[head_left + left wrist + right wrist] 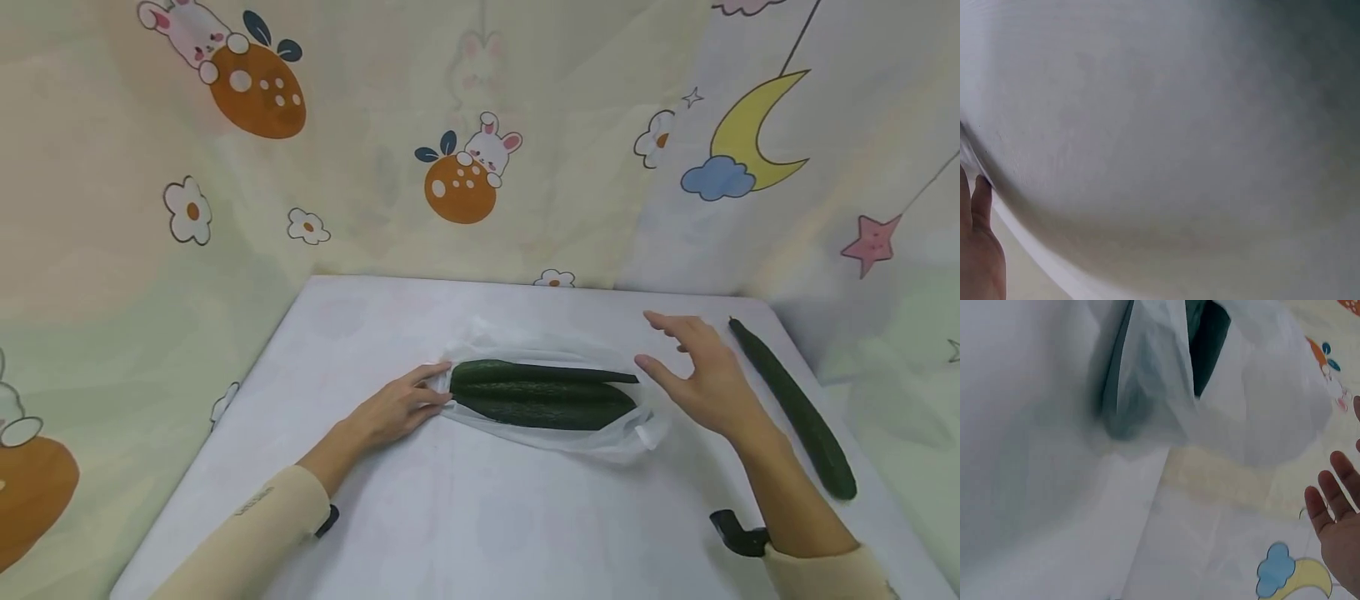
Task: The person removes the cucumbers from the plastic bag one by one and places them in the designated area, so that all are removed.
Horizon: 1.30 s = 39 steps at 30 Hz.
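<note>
In the head view, a thin white plastic bag (558,439) lies mid-table, spread around two dark green cucumbers (543,403) placed side by side. My left hand (393,408) holds the bag at its left end, fingertips right at the ends of the cucumbers. Past the bag's right end, my right hand (701,375) is raised with fingers and thumb spread, holding nothing. From the right wrist, the bag (1241,419) shows loose and translucent, with the cucumbers partly covered, and the right hand (1338,519) is apart from it.
A third cucumber (795,408) lies along the table's right side, beyond the right forearm. The white-covered table (360,308) meets a hanging cloth (585,125) printed with rabbits, flowers and a moon. A black strap piece (738,533) sticks out at the right wrist.
</note>
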Tool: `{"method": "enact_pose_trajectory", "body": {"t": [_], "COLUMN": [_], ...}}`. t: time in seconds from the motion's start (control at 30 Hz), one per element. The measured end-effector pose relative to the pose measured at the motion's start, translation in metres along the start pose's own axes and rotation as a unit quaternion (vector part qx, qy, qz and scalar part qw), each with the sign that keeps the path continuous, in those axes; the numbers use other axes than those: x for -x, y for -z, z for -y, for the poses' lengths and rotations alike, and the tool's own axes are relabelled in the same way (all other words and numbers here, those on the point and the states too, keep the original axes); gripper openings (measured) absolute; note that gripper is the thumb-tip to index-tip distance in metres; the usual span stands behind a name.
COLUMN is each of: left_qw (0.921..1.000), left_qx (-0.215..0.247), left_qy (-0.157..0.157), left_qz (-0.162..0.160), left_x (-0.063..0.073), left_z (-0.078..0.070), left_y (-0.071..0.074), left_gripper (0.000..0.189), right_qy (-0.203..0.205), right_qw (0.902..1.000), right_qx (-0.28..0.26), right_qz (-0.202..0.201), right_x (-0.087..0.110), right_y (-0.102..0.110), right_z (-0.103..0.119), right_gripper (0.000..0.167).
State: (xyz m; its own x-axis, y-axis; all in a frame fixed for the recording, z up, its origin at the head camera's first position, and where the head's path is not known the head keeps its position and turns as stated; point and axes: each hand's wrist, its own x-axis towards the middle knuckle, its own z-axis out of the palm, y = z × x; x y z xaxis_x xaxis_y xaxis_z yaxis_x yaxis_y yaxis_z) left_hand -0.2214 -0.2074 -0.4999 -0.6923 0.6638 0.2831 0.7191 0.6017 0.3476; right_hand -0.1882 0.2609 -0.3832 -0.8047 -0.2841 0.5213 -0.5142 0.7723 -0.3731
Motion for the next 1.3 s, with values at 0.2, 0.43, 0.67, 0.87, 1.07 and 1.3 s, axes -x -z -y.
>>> {"method": "enact_pose_trajectory", "body": {"t": [0.2,0.43,0.67,0.87,1.07,1.3], "left_qw": [1.0,0.9994,0.9986,0.9983,0.9977,0.997], "left_qx": [-0.006,-0.026,-0.026,-0.026,-0.011,0.013], "left_qy": [-0.001,0.012,0.014,0.033,0.055,0.07], "left_qz": [0.001,0.02,0.044,0.04,0.039,0.033], "left_x": [-0.001,-0.027,-0.054,-0.056,-0.039,-0.016], "left_z": [0.001,0.006,0.006,0.006,0.004,-0.001], "left_y": [0.0,0.02,0.034,0.034,0.024,0.009], "left_gripper": [0.024,0.022,0.018,0.014,0.013,0.01], "right_qy": [0.036,0.061,0.077,0.096,0.099,0.08], "right_qw": [0.9981,0.9959,0.9941,0.9913,0.988,0.9844], "right_qx": [-0.043,-0.053,-0.068,-0.085,-0.101,-0.122], "right_qz": [0.026,0.041,0.035,0.031,0.062,0.098], "right_x": [-0.009,-0.033,-0.043,-0.048,-0.04,-0.025], "right_y": [-0.018,-0.02,-0.018,-0.024,-0.043,-0.063], "right_z": [0.016,0.028,0.033,0.035,0.034,0.035], "right_gripper": [0.068,0.069,0.071,0.072,0.071,0.07]}}
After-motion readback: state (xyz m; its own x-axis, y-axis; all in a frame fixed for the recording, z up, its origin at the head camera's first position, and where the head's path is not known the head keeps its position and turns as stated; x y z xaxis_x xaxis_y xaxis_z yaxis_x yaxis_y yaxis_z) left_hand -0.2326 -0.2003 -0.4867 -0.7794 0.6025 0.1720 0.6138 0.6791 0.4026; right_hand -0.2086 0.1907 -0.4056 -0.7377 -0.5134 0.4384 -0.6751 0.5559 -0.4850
